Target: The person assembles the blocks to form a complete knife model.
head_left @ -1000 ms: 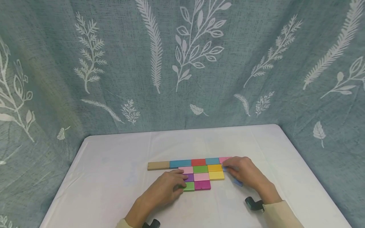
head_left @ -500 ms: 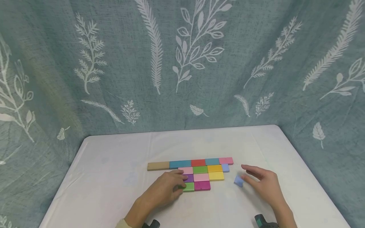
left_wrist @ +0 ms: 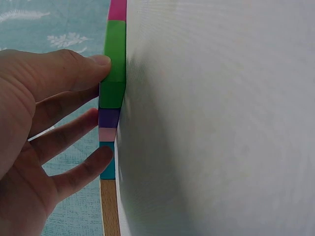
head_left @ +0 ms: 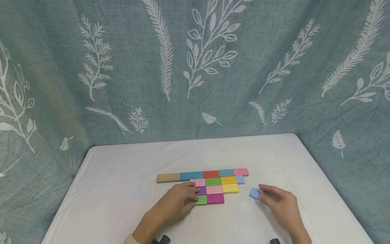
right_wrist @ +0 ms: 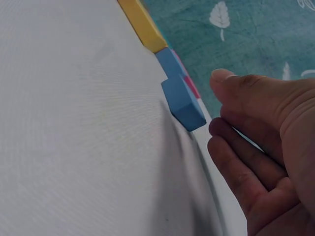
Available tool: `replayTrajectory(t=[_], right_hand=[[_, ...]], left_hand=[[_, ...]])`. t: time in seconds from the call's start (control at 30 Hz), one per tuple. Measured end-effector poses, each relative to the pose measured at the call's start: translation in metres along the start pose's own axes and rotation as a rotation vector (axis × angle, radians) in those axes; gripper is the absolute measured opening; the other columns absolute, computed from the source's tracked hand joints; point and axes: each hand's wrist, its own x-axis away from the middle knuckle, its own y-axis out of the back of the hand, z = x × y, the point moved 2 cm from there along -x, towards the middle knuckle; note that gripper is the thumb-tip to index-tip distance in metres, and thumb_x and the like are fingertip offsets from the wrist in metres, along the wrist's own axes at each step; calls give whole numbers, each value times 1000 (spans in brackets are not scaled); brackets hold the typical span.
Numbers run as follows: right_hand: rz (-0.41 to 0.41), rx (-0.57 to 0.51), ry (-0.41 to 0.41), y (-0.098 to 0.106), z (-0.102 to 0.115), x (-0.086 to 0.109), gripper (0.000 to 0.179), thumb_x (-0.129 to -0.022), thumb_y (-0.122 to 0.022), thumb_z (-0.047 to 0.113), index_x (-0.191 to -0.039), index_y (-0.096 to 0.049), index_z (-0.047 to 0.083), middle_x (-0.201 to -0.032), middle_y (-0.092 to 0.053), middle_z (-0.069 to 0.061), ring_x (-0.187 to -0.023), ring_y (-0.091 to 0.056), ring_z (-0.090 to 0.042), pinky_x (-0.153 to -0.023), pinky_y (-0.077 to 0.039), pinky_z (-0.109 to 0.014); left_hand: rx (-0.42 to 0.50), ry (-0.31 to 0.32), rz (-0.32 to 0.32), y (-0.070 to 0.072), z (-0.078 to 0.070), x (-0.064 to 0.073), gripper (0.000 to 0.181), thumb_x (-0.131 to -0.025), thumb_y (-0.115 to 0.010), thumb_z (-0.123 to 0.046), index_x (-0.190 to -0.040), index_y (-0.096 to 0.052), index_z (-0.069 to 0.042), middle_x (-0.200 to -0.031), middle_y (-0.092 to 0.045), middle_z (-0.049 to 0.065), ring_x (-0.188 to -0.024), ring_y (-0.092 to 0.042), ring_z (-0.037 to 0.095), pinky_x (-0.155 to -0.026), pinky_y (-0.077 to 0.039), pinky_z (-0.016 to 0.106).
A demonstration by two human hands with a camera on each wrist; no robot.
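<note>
Flat coloured blocks lie in staggered rows on the white table. My left hand [head_left: 176,201] rests along the left end of the lower rows. In the left wrist view its thumb is against the green block [left_wrist: 115,54] and fingertips lie at the purple block [left_wrist: 109,118] and the teal block [left_wrist: 109,167]. My right hand [head_left: 281,205], fingers loosely bent and apart, is just right of a single small light-blue block [head_left: 254,193]. The right wrist view shows that blue block [right_wrist: 183,102] beyond the fingertips, with nothing held. Another light-blue block [head_left: 240,179] ends the second row.
The back row runs from a wooden block [head_left: 168,178] to a pink block [head_left: 240,171]. Below are orange [head_left: 228,180], yellow [head_left: 230,188] and magenta [head_left: 215,198] blocks. A patterned blue-green cloth [head_left: 176,118] hangs behind the white table [head_left: 122,162].
My right hand has let go of the light-blue block at the second row's end and moved right and toward me, beside the loose blue block. The left hand has stayed in place.
</note>
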Motion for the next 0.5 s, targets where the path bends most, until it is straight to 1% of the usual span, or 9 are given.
replayTrajectory(t=[0.07,0.33,0.5], right_hand=[[11,7,-12,-3,-1,0,39,-93,-88,17,-131,-80,17,-133,-80,-1,-135,-71,-26,-117,-57,-46],[11,31,5,-10,-3,-1,37,-93,-85,12,-129,-80,16,-133,-80,-5,-128,-75,-26,-112,-61,-44],[10,50,20,-11,-1,-2,37,-93,-84,10,-129,-80,17,-132,-80,-5,-130,-74,-28,-114,-59,-50]], left_hand=[[-2,3,-1,0,0,0,16,-93,-86,-7,-108,-87,-14,-137,-78,2,-144,-64,28,-121,-55,47],[-2,7,-6,-1,0,1,17,-93,-87,-9,-108,-87,-15,-137,-78,1,-144,-64,27,-120,-56,46],[-3,-8,-19,-1,-1,2,17,-92,-87,-7,-108,-87,-13,-136,-79,3,-143,-65,29,-119,-56,48]])
